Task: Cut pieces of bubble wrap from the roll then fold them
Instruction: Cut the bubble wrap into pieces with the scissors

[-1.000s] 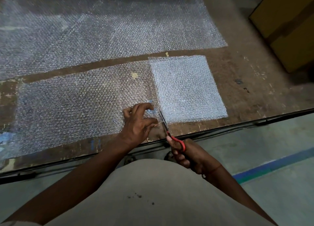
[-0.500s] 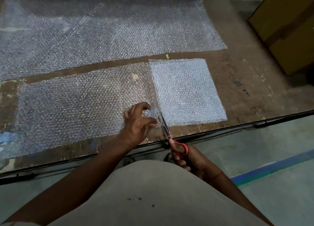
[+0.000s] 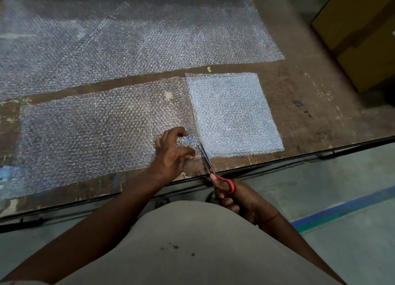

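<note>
1. Head view is pointed down at a worn brown table, on which sheets of bubble wrap are spread.
2. The nearer strip of bubble wrap is laid flat along the front part of the table, with a whiter, thicker-looking square piece at its right end.
3. A larger bubble wrap sheet is spread behind them, separated from both by a bare band of table.
4. The left hand is placed on the strip's near right corner; a bunched bit of wrap is pinched between curled fingers and thumb.
5. Red-handled scissors are gripped by the right hand, which is held just off the table's front edge, fingers curled through the handles.
6. The blades are pointed away from the person, along the line between the strip and the square piece, just right of the left hand; how far apart they are set cannot be told.
7. A cardboard box is seen at the far right corner.
8. A blue floor stripe is seen beside the table, at lower right.
</note>
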`<action>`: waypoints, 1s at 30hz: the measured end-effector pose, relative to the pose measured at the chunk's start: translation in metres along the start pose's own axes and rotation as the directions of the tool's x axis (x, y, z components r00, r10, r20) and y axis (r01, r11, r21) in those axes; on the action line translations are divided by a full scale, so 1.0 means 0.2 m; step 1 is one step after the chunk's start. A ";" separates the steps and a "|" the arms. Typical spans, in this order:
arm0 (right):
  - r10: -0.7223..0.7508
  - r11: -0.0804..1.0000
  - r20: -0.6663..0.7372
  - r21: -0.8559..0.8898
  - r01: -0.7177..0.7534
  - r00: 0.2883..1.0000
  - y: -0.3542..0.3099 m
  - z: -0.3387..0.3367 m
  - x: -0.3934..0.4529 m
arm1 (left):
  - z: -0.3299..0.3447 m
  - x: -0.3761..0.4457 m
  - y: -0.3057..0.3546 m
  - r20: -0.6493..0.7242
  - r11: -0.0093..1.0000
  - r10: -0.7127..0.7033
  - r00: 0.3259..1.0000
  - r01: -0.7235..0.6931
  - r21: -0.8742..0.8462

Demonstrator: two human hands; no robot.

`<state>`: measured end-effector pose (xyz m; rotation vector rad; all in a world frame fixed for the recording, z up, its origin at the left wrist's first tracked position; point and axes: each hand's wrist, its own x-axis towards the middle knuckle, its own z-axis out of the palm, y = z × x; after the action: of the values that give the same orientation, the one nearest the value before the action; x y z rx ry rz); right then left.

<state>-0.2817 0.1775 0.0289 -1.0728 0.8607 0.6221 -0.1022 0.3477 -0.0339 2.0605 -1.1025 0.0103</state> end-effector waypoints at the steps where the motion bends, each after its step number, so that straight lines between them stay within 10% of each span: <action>1: 0.011 1.000 0.002 -0.008 -0.011 1.000 -0.01 0.00 0.00 | 0.00 0.00 0.00 0.004 1.000 0.006 1.000 -0.005 -0.005; 13: -0.088 0.993 0.006 0.075 0.087 0.996 0.00 0.04 0.00 | -0.05 -0.03 0.03 0.022 0.974 -0.122 0.992 0.116 0.194; 30: -0.088 0.990 0.010 0.113 0.086 0.996 0.02 0.07 0.04 | -0.02 -0.02 0.07 -0.015 0.977 0.081 0.997 -0.076 0.199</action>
<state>-0.2767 0.1924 0.0225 -0.9965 0.8219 0.5022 -0.1132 0.3481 -0.0230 2.1848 -1.2096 0.1895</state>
